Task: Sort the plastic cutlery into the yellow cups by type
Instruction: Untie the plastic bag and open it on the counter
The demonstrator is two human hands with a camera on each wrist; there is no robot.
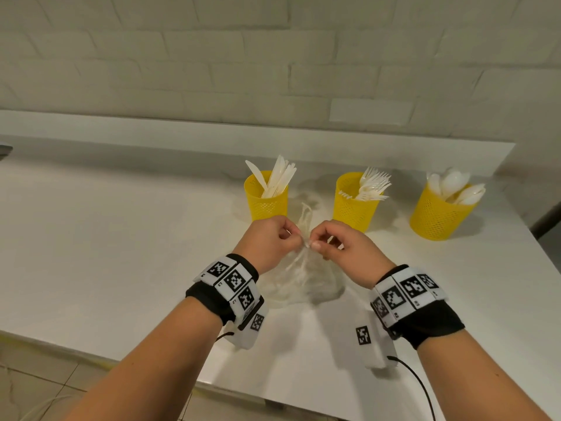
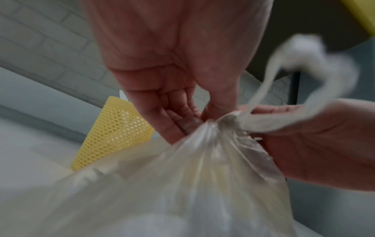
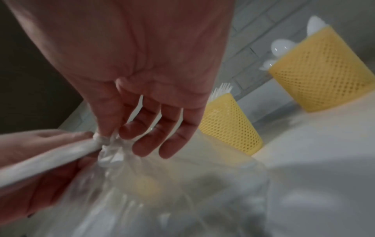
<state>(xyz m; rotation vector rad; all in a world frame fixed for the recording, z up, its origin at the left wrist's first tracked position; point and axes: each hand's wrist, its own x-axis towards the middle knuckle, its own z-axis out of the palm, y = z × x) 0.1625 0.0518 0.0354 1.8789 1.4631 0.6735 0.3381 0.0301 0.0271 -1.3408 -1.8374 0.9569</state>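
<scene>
Three yellow mesh cups stand in a row at the back of the white counter [image 1: 121, 253]. The left cup [image 1: 267, 196] [image 2: 113, 133] holds knives, the middle cup [image 1: 355, 205] [image 3: 229, 125] holds forks, and the right cup [image 1: 437, 214] [image 3: 324, 72] holds spoons. In front of them lies a clear plastic bag [image 1: 306, 284] [image 2: 202, 184] [image 3: 162, 184] with a knotted neck [image 2: 229, 118] [image 3: 107, 142]. My left hand [image 1: 296, 237] [image 2: 199, 118] and my right hand [image 1: 315, 243] [image 3: 114, 133] both pinch that knot, fingertips almost touching. The bag's twisted handle loop [image 2: 324, 67] sticks up beyond the knot. What the bag holds is too blurred to tell.
A pale brick wall [image 1: 273, 71] with a low ledge runs behind the cups. The counter ends at the right just past the spoon cup and at the front near my forearms. A dark object [image 1: 4, 148] shows at the far left edge.
</scene>
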